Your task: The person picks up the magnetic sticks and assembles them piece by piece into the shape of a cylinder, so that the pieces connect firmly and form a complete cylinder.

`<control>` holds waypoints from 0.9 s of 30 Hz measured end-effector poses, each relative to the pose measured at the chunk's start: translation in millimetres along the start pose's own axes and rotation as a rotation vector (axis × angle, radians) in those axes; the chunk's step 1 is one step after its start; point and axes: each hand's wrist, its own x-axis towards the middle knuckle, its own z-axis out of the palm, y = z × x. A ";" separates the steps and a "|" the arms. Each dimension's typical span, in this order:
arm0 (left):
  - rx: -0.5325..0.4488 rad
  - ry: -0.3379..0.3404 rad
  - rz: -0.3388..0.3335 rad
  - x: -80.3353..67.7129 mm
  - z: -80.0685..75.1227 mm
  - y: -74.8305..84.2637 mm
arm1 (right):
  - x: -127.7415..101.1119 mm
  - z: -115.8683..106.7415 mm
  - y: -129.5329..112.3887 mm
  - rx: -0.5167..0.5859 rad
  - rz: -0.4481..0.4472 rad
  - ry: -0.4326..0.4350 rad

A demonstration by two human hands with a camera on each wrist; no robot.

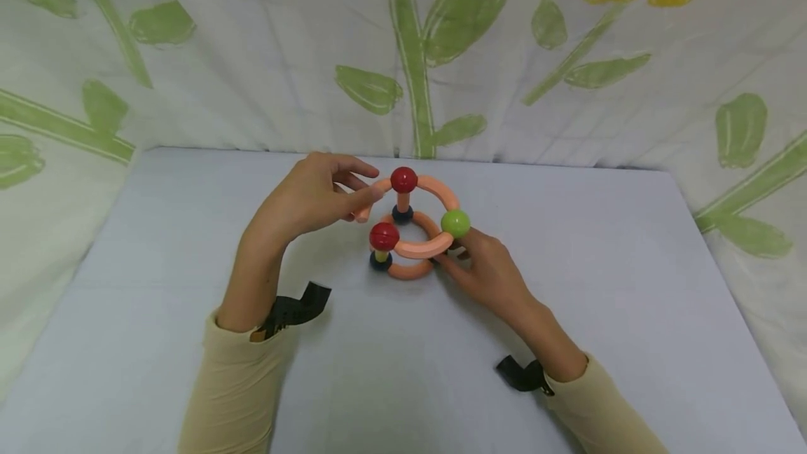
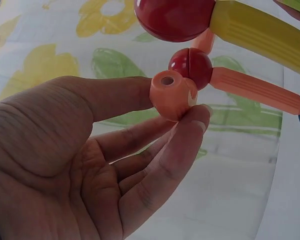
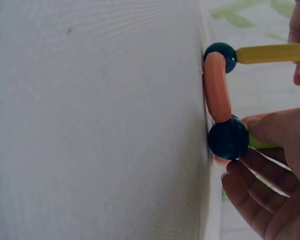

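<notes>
A structure of curved orange rods and colored balls stands on the table. Its upper ring has a far red ball [image 1: 404, 179], a near red ball [image 1: 384, 236] and a light green ball [image 1: 455, 223]. My left hand [image 1: 312, 195] pinches a curved orange rod [image 2: 172, 97] between thumb and fingers, one end at the far red ball, the holed end free. Low on the right, my right hand [image 1: 488, 268] holds a green upright rod [image 3: 260, 143] just above a dark blue ball [image 3: 228, 138]. Another upright rod is yellow [image 3: 275, 53].
The pale table [image 1: 353, 384] extends around the structure on all sides. Behind it hangs a white cloth [image 1: 271, 54] painted with green leaves and yellow flowers. A black wrist mount [image 1: 302, 307] sticks out from the left sleeve, another black mount [image 1: 522, 373] from the right.
</notes>
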 end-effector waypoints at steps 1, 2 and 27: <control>0.000 0.000 0.000 0.1 0.6 -0.7 | -0.2 0.6 -0.1 0.001 0.004 0.001; -0.003 -0.001 -0.003 0.3 1.2 -1.6 | -0.5 1.4 0.2 0.005 0.008 -0.001; -0.113 -0.076 0.054 -1.8 2.0 -7.3 | -0.4 -0.2 3.0 -0.016 -0.003 -0.015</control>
